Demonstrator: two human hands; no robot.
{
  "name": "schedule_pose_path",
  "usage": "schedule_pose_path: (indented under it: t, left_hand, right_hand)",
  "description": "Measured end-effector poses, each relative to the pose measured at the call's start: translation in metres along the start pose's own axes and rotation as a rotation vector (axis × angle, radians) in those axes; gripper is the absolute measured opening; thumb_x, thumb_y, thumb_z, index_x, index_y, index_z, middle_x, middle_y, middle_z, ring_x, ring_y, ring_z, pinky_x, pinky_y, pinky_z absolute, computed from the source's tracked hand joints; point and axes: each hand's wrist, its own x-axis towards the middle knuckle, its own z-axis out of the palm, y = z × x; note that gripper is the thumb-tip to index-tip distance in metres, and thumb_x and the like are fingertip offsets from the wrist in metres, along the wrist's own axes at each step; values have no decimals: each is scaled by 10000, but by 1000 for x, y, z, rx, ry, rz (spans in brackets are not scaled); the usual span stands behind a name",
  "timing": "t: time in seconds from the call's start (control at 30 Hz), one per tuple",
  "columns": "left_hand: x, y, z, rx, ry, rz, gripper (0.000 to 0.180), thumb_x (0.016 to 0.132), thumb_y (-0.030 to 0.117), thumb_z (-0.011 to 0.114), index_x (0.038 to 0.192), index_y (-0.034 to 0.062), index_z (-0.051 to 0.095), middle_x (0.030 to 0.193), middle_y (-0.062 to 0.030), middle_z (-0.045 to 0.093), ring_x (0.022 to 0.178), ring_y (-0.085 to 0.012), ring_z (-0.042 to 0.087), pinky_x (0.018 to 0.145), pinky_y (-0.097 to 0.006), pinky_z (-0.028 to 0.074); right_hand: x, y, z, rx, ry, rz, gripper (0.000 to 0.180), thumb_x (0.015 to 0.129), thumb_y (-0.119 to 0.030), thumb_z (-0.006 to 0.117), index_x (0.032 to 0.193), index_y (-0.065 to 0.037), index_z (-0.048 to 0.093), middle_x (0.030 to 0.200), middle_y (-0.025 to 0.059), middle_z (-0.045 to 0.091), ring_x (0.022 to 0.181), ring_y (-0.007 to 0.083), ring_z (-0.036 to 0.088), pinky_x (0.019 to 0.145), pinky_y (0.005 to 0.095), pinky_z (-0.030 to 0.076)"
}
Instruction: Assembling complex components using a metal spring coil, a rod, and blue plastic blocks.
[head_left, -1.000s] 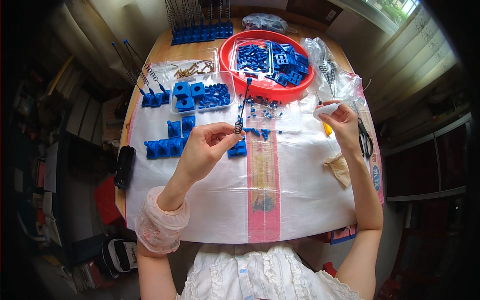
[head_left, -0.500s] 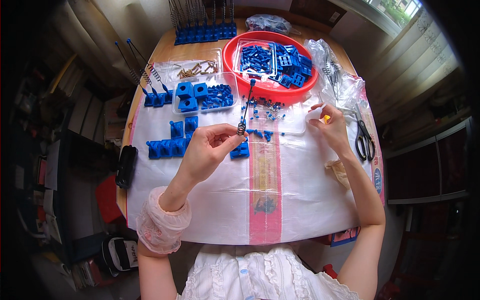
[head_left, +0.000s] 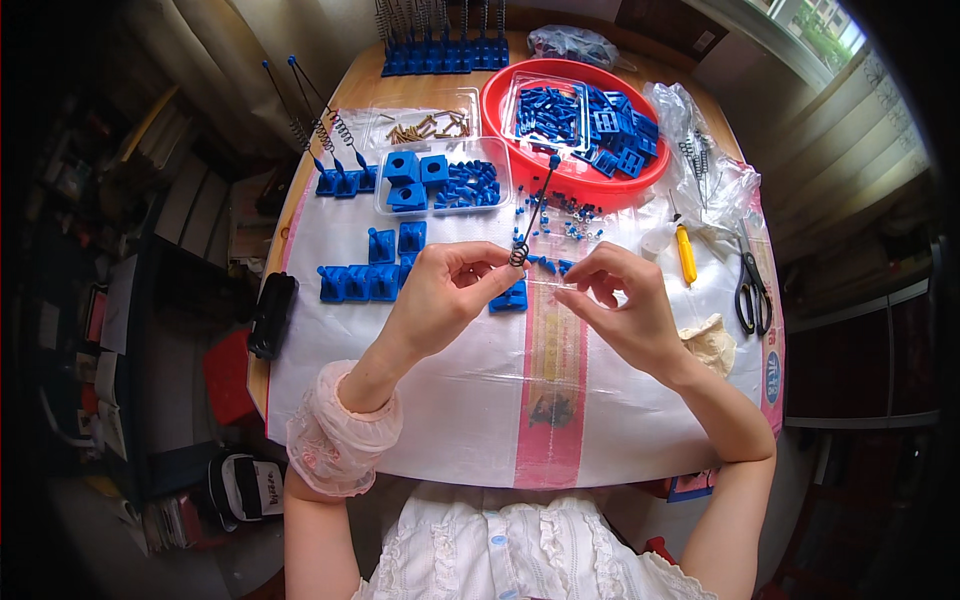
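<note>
My left hand [head_left: 447, 288] pinches a black coil spring [head_left: 519, 254] between thumb and fingertips. From the coil a long thin rod rises, slanting a little right to a blue tip. My right hand [head_left: 625, 305] is close by on the right, its thumb and forefinger apart and nothing visible between them. A blue base piece [head_left: 509, 297] lies on the sheet just beyond my left fingertips, partly hidden by them. Small blue parts [head_left: 543, 264] lie between the two hands. To the left stand several blue bases [head_left: 358, 284] in rows, some covered by my left hand.
A clear box [head_left: 470, 190] holds blue cubes and small parts; brass-coloured pins [head_left: 430, 127] lie behind it. A red basin [head_left: 570, 185] carries many blue pieces. At right are a yellow-handled tool [head_left: 685, 255], scissors [head_left: 752, 295] and a tan cloth [head_left: 710, 345]. Finished-looking spring stands [head_left: 343, 182] rise at left.
My right hand has let go of a small white object beside the yellow-handled tool and come left toward the spring. My left hand keeps its pinch. The whole view has shifted slightly.
</note>
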Motion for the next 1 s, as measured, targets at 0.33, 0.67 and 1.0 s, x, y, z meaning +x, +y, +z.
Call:
schedule_pose_path:
  t: [0.33, 0.67, 1.0]
  left_hand:
    - [-1, -1, 0, -52, 1, 36, 210, 931, 82, 658, 1083, -49, 718, 988, -100, 731, 924, -113, 665, 827, -230, 519]
    - [-2, -2, 0, 51, 39, 72, 173, 924, 80, 662, 1028, -43, 727, 947, -44, 690, 793, -57, 602, 676, -195, 461]
    - [-3, -2, 3, 162, 110, 205, 144, 888, 122, 715, 969, 5, 739, 881, -8, 613, 650, -27, 462, 567, -190, 370]
  right_hand:
    - [23, 10, 39, 164, -27, 57, 127, 786, -68, 783, 880, 5, 738, 755, 38, 655, 631, 66, 520, 558, 248, 411]
    - [24, 16, 46, 395, -75, 188, 124, 832, -60, 749, 903, 38, 723, 785, 2, 671, 696, 19, 574, 583, 182, 441]
    - [24, 19, 47, 219, -66, 23, 78, 810, -35, 732, 851, 25, 705, 722, -10, 622, 631, 20, 505, 546, 210, 388]
